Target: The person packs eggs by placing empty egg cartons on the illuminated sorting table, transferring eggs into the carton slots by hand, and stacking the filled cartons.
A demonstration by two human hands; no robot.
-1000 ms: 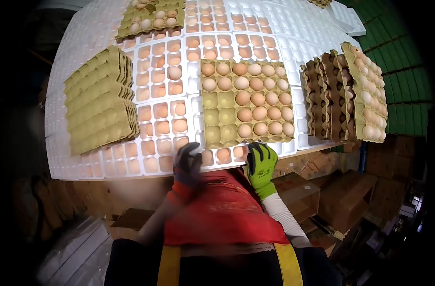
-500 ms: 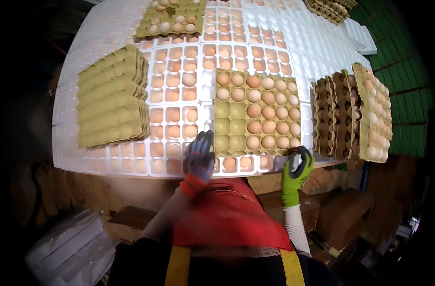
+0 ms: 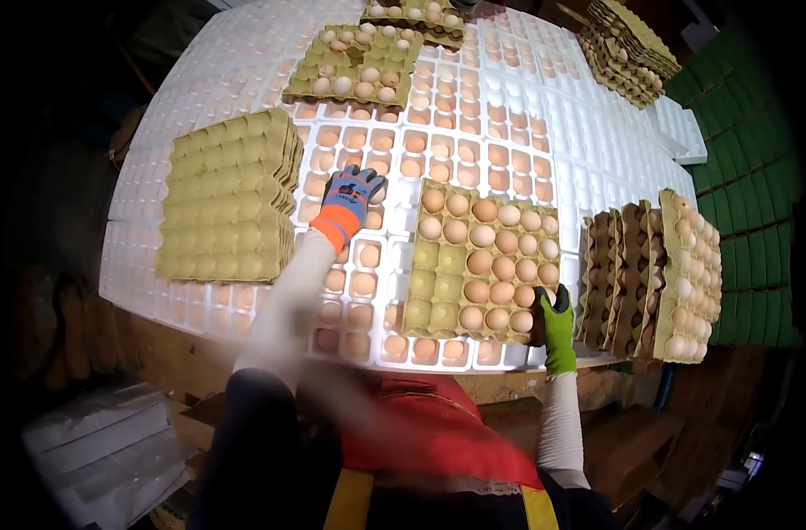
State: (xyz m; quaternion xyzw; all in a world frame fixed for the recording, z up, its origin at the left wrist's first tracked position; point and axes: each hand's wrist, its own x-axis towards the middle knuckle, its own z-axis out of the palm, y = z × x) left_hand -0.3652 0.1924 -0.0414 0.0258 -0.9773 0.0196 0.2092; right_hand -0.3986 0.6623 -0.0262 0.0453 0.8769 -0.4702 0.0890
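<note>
My left hand [image 3: 350, 199], in a blue-grey glove with an orange cuff, reaches over a white moulded tray [image 3: 387, 256] of brown eggs. Its dark fingertips are apart and bent down among the eggs, with a pale egg [image 3: 377, 196] beside them. In front of me lies a pulp egg tray [image 3: 434, 284], mostly filled, with several bare cups at its near left. My right hand [image 3: 557, 320], in a green glove with black fingers, is curled at this tray's near right corner. Something pale shows between its fingers; I cannot make out what it is.
At left stands a stack of pulp trays [image 3: 226, 199]. Filled pulp trays [image 3: 690, 278] stand on edge at right. Another partly filled pulp tray [image 3: 354, 62] lies farther back, and a pulp tray stack [image 3: 628, 53] sits at the far right. Green slatted panels [image 3: 743, 177] are beyond the table.
My left hand has moved forward from the pulp tray's near left corner onto the white egg tray. My right hand stays by the near right corner. The camera view has shifted.
</note>
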